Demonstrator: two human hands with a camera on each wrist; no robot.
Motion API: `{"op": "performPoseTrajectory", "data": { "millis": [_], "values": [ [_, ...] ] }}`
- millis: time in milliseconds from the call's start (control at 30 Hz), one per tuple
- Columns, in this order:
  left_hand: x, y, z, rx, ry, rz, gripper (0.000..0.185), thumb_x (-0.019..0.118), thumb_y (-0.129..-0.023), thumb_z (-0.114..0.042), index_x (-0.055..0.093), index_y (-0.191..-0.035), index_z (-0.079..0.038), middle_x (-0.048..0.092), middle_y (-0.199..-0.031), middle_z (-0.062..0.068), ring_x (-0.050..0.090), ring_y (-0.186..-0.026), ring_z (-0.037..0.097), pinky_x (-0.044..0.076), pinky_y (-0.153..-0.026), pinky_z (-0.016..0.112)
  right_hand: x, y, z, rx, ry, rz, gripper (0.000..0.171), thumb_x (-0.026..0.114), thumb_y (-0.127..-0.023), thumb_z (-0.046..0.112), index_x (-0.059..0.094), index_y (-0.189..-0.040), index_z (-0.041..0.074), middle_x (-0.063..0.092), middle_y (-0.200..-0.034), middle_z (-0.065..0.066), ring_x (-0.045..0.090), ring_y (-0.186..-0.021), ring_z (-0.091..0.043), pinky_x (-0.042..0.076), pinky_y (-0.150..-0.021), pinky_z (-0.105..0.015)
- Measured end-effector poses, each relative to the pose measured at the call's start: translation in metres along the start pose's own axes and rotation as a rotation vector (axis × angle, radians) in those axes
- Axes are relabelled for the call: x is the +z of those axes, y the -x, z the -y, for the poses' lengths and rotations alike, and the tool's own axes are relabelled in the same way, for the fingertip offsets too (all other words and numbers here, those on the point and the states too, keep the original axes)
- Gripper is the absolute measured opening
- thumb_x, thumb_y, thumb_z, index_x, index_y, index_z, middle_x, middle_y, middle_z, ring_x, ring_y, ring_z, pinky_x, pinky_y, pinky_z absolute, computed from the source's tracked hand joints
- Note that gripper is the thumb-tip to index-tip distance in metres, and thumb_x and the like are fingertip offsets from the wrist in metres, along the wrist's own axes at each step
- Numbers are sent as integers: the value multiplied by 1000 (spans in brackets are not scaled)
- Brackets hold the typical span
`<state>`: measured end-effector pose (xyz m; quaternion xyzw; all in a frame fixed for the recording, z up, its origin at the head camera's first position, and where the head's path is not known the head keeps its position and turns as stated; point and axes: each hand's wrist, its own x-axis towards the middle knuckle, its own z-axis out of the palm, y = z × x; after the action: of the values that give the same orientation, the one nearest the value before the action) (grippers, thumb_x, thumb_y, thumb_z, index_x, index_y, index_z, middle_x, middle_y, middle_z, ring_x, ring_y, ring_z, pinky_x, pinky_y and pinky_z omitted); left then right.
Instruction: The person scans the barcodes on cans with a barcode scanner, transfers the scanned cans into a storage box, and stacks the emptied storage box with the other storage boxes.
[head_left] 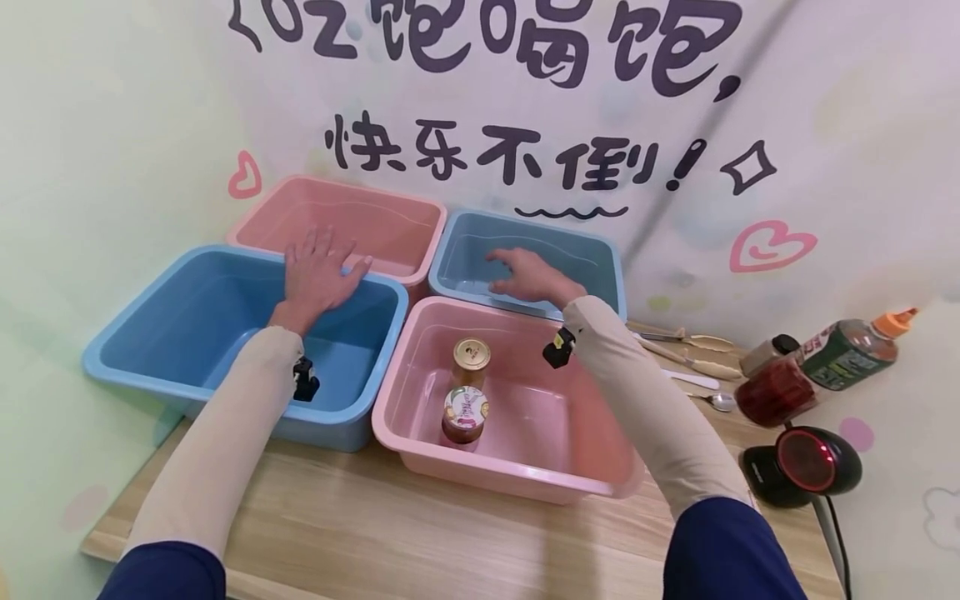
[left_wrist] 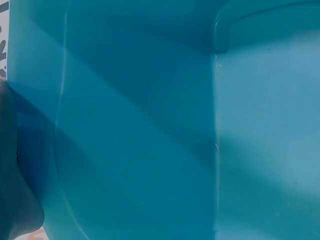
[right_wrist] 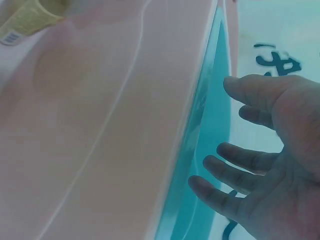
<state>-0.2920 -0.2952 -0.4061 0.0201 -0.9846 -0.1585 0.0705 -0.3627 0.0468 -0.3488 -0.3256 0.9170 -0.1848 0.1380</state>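
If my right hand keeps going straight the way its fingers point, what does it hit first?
Probably the far wall of the rear blue tub; your right hand hovers open over it, fingers aimed there. Depth is unclear.

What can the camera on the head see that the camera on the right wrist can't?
Only the head view shows both jars in the near pink tub, the left hand spread over the blue tub, the far pink tub, the bottles and the scanner. Only the right wrist view shows the right hand's open palm and spread fingers up close. Both show that hand over the far blue tub, beside the near pink tub.
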Motion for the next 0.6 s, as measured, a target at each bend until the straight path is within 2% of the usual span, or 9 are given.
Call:
{"op": "performPoseTrajectory", "data": {
  "millis": [233, 467, 600],
  "values": [
    [1, 0, 0, 0, -2, 0, 75, 29, -100, -62, 28, -158, -14, 7, -168, 20, -1, -155, 43, -1, -119, 69, -1, 27, 16, -36, 23, -67, 55, 68, -95, 24, 50, -144, 11, 51, -142, -15, 49, -130, -32, 46, -106, -49],
    [0, 1, -1, 0, 10, -1, 75, 30, -100, -61, 29, -158, -13, 10, -167, 21, 0, -155, 44, -2, -119, 69, 3, 53, 38, -134, -69, -172, 51, 73, -91, 21, 57, -138, 10, 56, -134, -14, 55, -121, -30, 53, -96, -45],
    [0, 1, -2, 2, 11, -7, 75, 31, -100, -61, 30, -157, -13, 11, -167, 22, 2, -154, 45, -1, -119, 70, 9, 63, 51, -191, -102, -141, 51, 76, -89, 19, 59, -136, 9, 60, -130, -12, 59, -116, -29, 58, -90, -41]
  ]
}}
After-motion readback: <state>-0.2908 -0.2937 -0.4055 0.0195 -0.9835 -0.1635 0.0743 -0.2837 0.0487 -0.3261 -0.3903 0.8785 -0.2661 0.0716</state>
